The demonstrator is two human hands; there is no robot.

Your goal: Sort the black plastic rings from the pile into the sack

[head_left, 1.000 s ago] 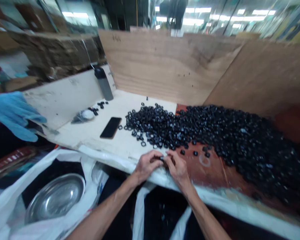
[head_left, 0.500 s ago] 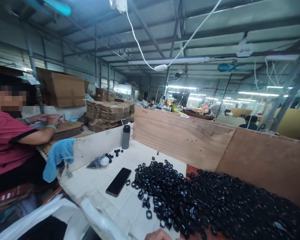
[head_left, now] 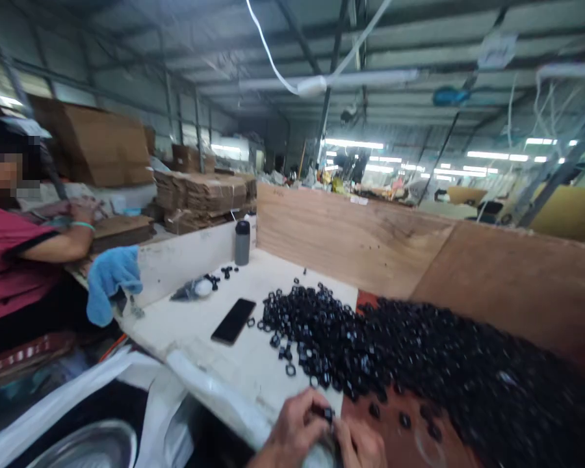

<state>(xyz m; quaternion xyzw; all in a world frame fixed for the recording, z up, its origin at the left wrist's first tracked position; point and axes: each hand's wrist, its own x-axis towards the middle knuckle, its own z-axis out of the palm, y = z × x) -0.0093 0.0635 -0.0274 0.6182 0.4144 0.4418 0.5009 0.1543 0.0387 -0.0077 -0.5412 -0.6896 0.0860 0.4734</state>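
Observation:
My left hand [head_left: 290,426] and my right hand [head_left: 359,445] sit together at the bottom edge of the view, at the table's front edge. Between their fingers is a small black ring [head_left: 327,414], held mainly by my left hand. A large heap of similar black plastic rings [head_left: 419,344] spreads across the table, just beyond my hands. A few loose rings [head_left: 404,420] lie on the reddish-brown board [head_left: 400,422] near my right hand. The lower parts of both hands are cut off by the frame.
A black phone [head_left: 233,321] lies on the white tabletop [head_left: 195,344], with a steel water bottle [head_left: 242,242] and a blue cloth [head_left: 112,284] farther left. Wooden boards [head_left: 351,240] wall the back. A seated person [head_left: 19,253] works at left. A steel bowl [head_left: 88,452] sits below.
The view has swung up from the table toward the hall and dipped slightly again. My hands, nearly out of view a moment ago, are back at the bottom edge, still together on the ring.

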